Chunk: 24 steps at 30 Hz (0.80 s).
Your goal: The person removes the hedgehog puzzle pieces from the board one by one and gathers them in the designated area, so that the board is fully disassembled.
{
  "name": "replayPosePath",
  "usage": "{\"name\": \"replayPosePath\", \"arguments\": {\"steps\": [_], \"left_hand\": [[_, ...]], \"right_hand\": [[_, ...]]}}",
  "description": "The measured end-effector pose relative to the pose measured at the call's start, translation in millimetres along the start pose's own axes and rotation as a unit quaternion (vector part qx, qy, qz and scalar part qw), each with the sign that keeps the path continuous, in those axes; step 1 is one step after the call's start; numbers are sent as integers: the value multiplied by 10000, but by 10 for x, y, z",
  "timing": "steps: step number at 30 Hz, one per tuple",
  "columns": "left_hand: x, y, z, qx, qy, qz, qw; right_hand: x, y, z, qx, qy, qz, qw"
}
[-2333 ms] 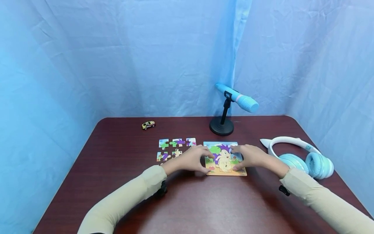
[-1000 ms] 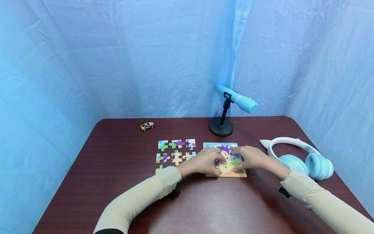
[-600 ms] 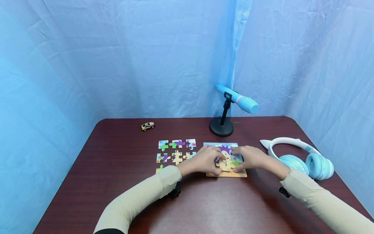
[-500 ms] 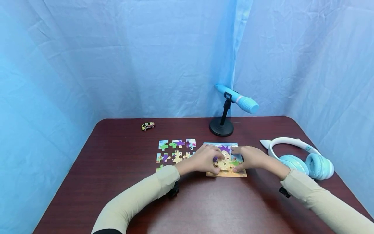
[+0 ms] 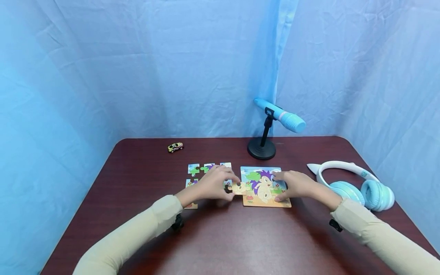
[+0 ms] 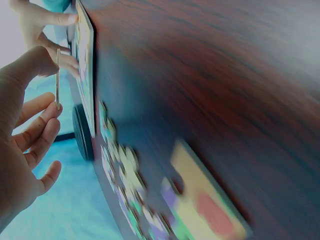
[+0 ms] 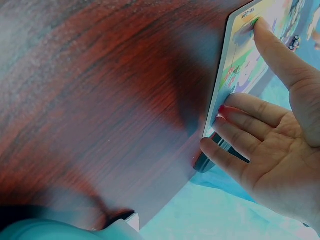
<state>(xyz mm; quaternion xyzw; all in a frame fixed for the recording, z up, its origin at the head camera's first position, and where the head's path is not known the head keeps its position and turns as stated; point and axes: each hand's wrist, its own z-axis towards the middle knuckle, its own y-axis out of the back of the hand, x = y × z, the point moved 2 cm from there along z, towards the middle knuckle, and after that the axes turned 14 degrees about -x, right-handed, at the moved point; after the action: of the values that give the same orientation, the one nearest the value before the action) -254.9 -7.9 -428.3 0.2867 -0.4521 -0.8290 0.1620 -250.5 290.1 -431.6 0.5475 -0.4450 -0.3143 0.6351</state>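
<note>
Between the thumb and fingers of my left hand (image 5: 217, 182) is a pale puzzle piece (image 5: 239, 188), which appears edge-on in the left wrist view (image 6: 58, 80). It is held at the left side of the puzzle board (image 5: 266, 203), a flat picture of a purple-haired hedgehog-like animal. My right hand (image 5: 297, 184) rests at the board's right side. In the right wrist view its thumb presses on the picture while the fairly straight fingers touch the edge. Loose puzzle pieces (image 5: 193, 169) lie to the left of the board, partly hidden by my left hand.
A small toy car (image 5: 175, 147) stands near the table's back edge. Behind the board is a blue microphone (image 5: 280, 115) on a black stand (image 5: 261, 149). White and teal headphones (image 5: 348, 191) lie to the right, close to my right forearm. Blue curtains surround the table.
My left hand has moved left from over the board, bringing a pinched puzzle piece with it. More of the board's picture shows now. My right hand has stayed in place.
</note>
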Motion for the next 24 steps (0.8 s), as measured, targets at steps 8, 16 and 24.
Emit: {"name": "replayPosePath", "arguments": {"steps": [8, 16, 24], "left_hand": [[190, 174, -366, -236, 50, 173, 9996], [332, 236, -628, -310, 31, 217, 9993], [390, 233, -772, -154, 79, 56, 9998]], "right_hand": [[7, 5, -1, 4, 10, 41, 10000], [8, -5, -7, -6, 37, 51, 10000], [21, 18, -4, 18, 20, 38, 10000]]}}
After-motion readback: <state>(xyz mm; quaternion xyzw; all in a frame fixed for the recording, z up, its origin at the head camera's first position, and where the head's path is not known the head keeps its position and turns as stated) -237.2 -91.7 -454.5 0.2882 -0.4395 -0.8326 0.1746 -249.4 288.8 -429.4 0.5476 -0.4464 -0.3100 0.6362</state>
